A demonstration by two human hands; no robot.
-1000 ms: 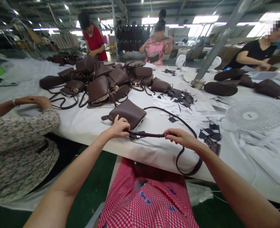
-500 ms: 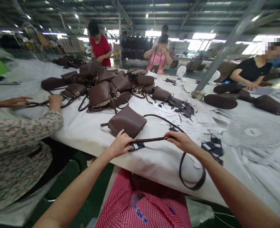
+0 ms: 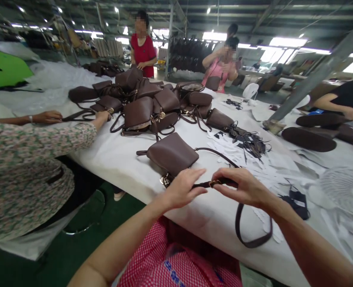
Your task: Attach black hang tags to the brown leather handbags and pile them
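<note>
Smooth dark-brown handbag (image 3: 173, 153), slim matching strap (image 3: 202, 185), gold-toned buckle (image 3: 214, 183), right hand (image 3: 245, 186) gripping strap, left hand (image 3: 182, 188) with fingers parted.

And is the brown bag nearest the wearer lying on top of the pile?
No, the nearest bag lies on the white table, in front of the pile.

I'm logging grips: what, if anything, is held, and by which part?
Right hand: the strap, at its buckle. Left hand: cannot tell whether it grips.

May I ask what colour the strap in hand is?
The strap is dark brown; head view.
</note>
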